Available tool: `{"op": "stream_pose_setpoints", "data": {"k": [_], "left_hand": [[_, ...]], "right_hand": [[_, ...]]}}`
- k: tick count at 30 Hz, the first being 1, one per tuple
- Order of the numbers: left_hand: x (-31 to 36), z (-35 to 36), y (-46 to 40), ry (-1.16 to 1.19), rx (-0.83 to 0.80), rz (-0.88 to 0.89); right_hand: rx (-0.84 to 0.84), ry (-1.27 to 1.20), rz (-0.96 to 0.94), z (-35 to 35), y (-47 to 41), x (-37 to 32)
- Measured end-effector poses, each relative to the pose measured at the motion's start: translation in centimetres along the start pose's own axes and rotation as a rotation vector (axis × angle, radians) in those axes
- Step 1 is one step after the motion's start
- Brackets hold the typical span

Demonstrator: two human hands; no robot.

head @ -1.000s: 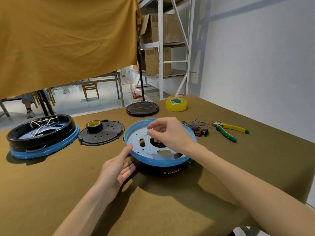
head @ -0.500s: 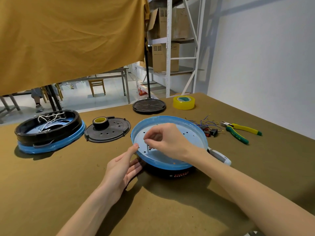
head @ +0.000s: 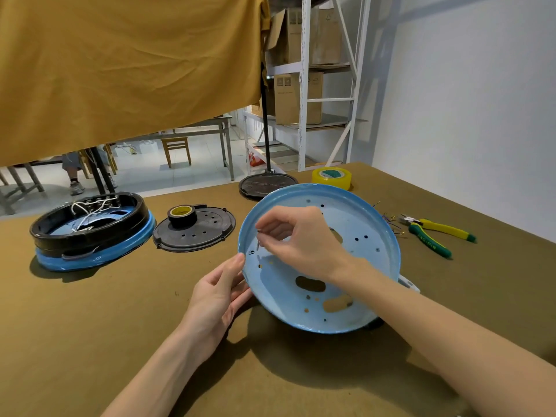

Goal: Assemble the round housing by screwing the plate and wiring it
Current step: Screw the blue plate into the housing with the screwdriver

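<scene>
Head view, what's the right hand [head: 301,239] doing?
— Pinching a small screw [head: 258,242] over the tilted blue plate [head: 355,266], which sits mid-table.
— And the left hand [head: 221,291]?
— Fingers gripping the plate's left rim.
— Anything else?
— A second round housing [head: 90,230] near the table's left edge, a black cover [head: 195,233] with a tape roll [head: 182,215] beside it, pliers [head: 436,234] toward the right edge.
</scene>
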State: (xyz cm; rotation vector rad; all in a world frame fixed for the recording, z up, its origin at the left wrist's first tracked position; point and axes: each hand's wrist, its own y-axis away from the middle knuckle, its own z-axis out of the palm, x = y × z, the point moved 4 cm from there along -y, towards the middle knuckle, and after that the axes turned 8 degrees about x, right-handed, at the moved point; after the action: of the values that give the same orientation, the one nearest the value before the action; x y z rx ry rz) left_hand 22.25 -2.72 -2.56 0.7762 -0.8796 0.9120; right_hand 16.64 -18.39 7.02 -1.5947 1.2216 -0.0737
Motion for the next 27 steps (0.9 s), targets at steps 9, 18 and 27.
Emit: {"op": "stream_pose_setpoints", "data": {"k": [9,18,27], "left_hand": [[-0.1,0.2,-0.1,0.004,0.015,0.065],[0.5,0.5,0.7,0.029,-0.065,0.088],[-0.1,1.2,1.4,0.029,-0.065,0.016]], "right_hand": [[0.062,0.085,-0.164,0.0,1.1,-0.8],[0.029,0.065,-0.08,-0.2,0.1,-1.3],[-0.085,-0.009,0.159,1.1,-1.3,0.8]]}}
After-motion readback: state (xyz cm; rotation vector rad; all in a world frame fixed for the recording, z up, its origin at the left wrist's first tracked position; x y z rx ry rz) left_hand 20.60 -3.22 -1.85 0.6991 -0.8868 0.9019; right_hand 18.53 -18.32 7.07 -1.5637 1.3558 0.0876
